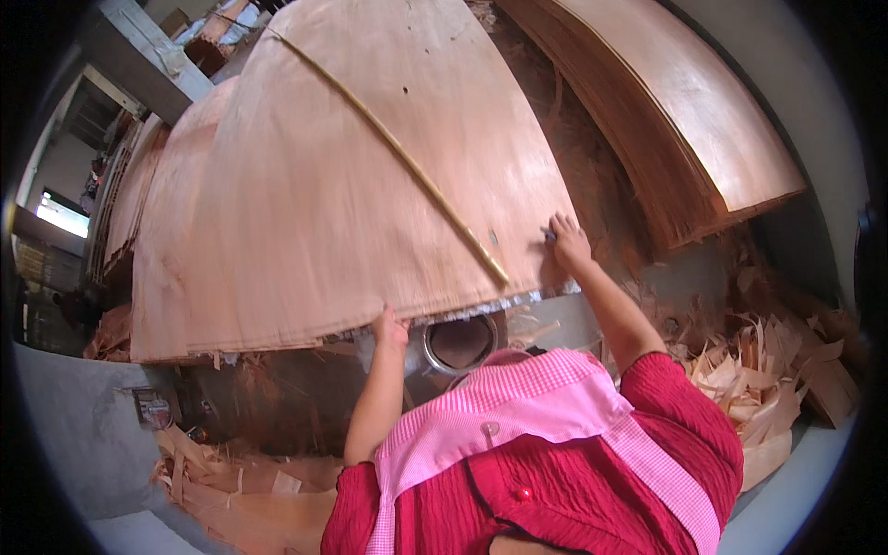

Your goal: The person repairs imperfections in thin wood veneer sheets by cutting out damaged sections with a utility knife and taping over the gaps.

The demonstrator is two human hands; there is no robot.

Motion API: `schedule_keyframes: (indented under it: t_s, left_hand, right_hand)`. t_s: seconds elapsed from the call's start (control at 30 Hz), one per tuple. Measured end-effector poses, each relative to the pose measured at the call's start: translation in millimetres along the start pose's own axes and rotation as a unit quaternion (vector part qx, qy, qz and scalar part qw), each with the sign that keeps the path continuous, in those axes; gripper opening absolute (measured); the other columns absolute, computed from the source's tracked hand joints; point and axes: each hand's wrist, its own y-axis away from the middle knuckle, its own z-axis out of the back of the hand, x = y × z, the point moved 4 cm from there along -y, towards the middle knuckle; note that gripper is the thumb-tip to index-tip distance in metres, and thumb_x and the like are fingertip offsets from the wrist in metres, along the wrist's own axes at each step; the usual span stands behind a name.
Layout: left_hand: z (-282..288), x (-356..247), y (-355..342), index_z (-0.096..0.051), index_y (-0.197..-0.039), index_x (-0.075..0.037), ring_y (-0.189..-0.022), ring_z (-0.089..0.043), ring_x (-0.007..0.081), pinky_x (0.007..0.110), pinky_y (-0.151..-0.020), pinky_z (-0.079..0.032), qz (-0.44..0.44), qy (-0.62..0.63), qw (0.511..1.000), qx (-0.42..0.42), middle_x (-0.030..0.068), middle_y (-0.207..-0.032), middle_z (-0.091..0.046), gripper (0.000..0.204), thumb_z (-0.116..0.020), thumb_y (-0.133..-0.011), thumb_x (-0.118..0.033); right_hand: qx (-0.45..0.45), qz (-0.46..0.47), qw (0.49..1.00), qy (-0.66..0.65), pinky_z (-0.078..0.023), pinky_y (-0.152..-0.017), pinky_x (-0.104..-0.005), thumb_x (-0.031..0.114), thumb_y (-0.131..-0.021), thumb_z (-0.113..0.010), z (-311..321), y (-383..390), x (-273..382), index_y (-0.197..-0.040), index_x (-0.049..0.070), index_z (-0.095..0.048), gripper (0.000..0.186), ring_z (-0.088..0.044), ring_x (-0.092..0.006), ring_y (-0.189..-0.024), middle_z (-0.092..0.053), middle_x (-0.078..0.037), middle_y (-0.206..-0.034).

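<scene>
A broad stack of pale pinkish wood veneer sheets fills the middle, with a long wooden stick lying diagonally on top. My left hand grips the near edge of the sheets, fingers partly hidden. At the right-hand corner, my right hand rests on the top sheet with bent fingers around a small dark object that I cannot make out. Under the near edge, between my arms, shows a round metal-rimmed vessel or opening.
Another thick veneer stack lies at the upper right. More upright sheets stand at the left beside a concrete pillar. Torn veneer scraps pile at lower right and lower left. A low grey concrete wall curves along the left.
</scene>
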Motion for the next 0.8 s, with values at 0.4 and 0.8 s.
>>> schedule_keyframes:
  t_s: [0.4,0.8]
  left_hand:
    - [10.5,-35.4,76.7,-0.048,-0.104,0.001,-0.063,-0.061,0.0196,0.028,-0.05,-0.048,0.121,-0.326,0.92,0.18,0.0122,-0.081,-0.061,0.045,-0.049,-0.086,-0.04]
    - [80.8,-172.9,21.6,-0.046,-0.117,-0.008,-0.083,-0.053,0.0311,0.046,-0.076,-0.041,-0.516,-0.669,0.492,-0.209,0.0157,-0.088,-0.056,0.043,-0.059,-0.078,-0.021]
  right_hand:
    - [0.187,0.059,0.957,-0.215,-0.047,-0.065,-0.0358,0.032,-0.071,-0.062,13.3,18.8,222.3,-0.087,0.007,-0.06,0.03,-0.062,-0.0269,-0.075,-0.062,-0.017,-0.082]
    - [0.049,0.134,0.987,-0.078,-0.044,-0.082,-0.037,0.004,-0.075,-0.053,25.1,27.2,189.9,-0.108,0.011,-0.057,0.035,-0.054,-0.0296,-0.099,-0.054,-0.012,-0.112]
